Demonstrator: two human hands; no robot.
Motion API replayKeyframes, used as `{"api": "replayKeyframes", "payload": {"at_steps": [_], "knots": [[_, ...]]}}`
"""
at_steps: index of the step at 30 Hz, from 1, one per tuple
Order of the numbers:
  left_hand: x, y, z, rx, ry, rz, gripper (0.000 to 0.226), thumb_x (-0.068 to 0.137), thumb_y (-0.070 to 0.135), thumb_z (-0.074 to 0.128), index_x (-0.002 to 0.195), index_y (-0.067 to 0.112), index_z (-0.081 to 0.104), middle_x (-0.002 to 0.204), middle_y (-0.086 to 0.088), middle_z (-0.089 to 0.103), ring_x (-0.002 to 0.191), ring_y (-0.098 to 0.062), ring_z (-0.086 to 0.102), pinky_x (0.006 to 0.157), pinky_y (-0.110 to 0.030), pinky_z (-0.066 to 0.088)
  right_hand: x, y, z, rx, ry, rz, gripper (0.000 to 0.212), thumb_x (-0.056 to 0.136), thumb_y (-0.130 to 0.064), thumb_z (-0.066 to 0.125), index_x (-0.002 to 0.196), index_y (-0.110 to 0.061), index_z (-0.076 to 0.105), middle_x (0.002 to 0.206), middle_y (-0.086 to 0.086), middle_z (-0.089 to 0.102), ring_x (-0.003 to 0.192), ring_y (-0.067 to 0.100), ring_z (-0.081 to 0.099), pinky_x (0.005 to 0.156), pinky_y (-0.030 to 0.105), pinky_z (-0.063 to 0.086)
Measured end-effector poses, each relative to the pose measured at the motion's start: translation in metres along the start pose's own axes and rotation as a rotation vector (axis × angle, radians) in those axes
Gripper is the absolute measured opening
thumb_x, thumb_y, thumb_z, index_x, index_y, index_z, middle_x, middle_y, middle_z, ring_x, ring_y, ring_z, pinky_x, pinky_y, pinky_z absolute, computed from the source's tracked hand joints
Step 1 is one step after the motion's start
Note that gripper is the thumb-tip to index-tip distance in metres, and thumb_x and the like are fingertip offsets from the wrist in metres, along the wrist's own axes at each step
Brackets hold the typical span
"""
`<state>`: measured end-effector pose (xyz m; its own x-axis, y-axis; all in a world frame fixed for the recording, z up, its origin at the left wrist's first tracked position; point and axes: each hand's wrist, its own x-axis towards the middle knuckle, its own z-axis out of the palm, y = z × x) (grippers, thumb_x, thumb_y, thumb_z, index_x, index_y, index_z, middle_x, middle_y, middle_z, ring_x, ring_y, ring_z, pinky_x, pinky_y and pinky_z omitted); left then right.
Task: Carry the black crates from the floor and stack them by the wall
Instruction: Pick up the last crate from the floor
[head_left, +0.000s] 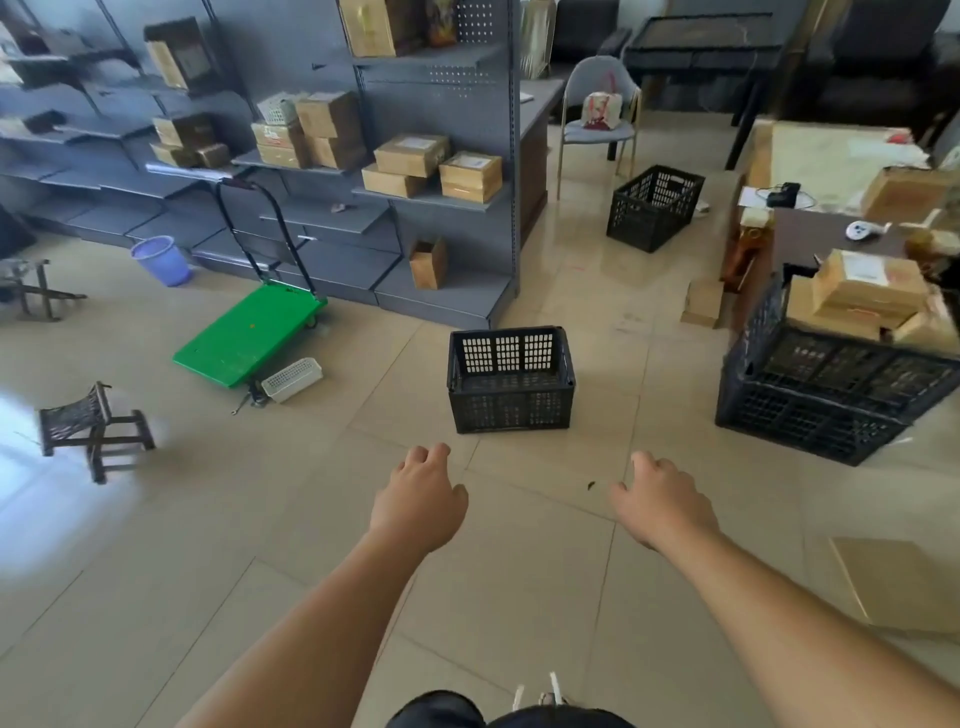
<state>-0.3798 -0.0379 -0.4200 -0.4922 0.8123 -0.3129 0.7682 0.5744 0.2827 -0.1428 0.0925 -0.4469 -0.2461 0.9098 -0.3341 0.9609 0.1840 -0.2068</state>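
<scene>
Ahead on the floor (311, 519), an empty crate (511, 382) stands upright. Left hand (418, 499) and right hand (662, 501) reach toward it, loosely curled, holding nothing, spaced seemingly for its sides.

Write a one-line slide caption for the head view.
Left hand and right hand reach empty toward the nearest black crate on the tiled floor; a second crate stands beyond.
</scene>
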Motion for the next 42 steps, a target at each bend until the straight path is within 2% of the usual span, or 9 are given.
{"api": "replayKeyframes", "payload": {"at_steps": [4,15,20,23,28,34,42], "knots": [[0.066,0.005,-0.014,-0.027,0.021,-0.028,0.053,0.100,0.034,0.046,0.150,0.021,0.034,0.145,-0.005,0.045,0.130,-0.029,0.047,0.090,-0.043,0.049,0.066,-0.023,-0.017,-0.038,-0.007,-0.031,0.043,0.101,-0.042,0.040,0.138,-0.019,0.044,0.129,0.008,0.056,0.114,0.029,0.052,0.081,0.039,0.044],[0.287,-0.009,-0.073,-0.054,-0.040,-0.063,0.056,0.100,0.035,0.046,0.153,0.021,0.032,0.152,-0.008,0.041,0.134,-0.031,0.046,0.100,-0.046,0.048,0.253,-0.100,-0.070,-0.024,0.009,0.037,0.050,0.100,-0.044,0.041,0.144,-0.021,0.042,0.140,0.008,0.054,0.125,0.030,0.050,0.096,0.043,0.045],[0.383,0.012,-0.097,-0.020,-0.079,-0.013,0.050,0.100,0.034,0.045,0.148,0.021,0.037,0.148,-0.007,0.043,0.130,-0.030,0.047,0.093,-0.043,0.048,0.327,-0.121,-0.092,0.019,0.023,0.068,0.049,0.101,-0.045,0.043,0.143,-0.020,0.044,0.139,0.007,0.054,0.124,0.029,0.051,0.096,0.043,0.048],[0.427,0.030,-0.097,-0.009,-0.103,0.024,0.050,0.100,0.034,0.045,0.148,0.022,0.037,0.145,-0.006,0.044,0.128,-0.028,0.046,0.089,-0.042,0.047,0.369,-0.122,-0.099,0.033,0.018,0.090,0.051,0.101,-0.046,0.043,0.145,-0.020,0.043,0.140,0.007,0.054,0.126,0.029,0.051,0.098,0.043,0.048],[0.509,0.066,-0.104,0.001,-0.096,0.017,0.053,0.101,0.034,0.045,0.151,0.022,0.034,0.147,-0.007,0.044,0.129,-0.030,0.048,0.092,-0.044,0.048,0.461,-0.123,-0.117,0.029,0.005,0.087,0.049,0.101,-0.045,0.043,0.143,-0.021,0.044,0.139,0.007,0.054,0.125,0.029,0.051,0.099,0.043,0.047],[0.585,0.111,-0.123,-0.030,-0.074,-0.078,0.056,0.103,0.034,0.044,0.156,0.023,0.029,0.151,-0.006,0.042,0.133,-0.027,0.047,0.091,-0.037,0.048,0.575,-0.126,-0.150,-0.017,-0.044,0.019,0.047,0.101,-0.044,0.042,0.142,-0.020,0.044,0.138,0.007,0.055,0.124,0.030,0.051,0.097,0.043,0.048],[0.662,0.122,-0.125,-0.138,-0.140,-0.177,0.057,0.100,0.037,0.045,0.154,0.024,0.032,0.149,-0.005,0.044,0.133,-0.029,0.046,0.099,-0.044,0.046,0.685,-0.162,-0.153,-0.120,-0.171,-0.036,0.048,0.101,-0.043,0.041,0.142,-0.019,0.043,0.138,0.009,0.054,0.125,0.032,0.051,0.097,0.042,0.044]]}}
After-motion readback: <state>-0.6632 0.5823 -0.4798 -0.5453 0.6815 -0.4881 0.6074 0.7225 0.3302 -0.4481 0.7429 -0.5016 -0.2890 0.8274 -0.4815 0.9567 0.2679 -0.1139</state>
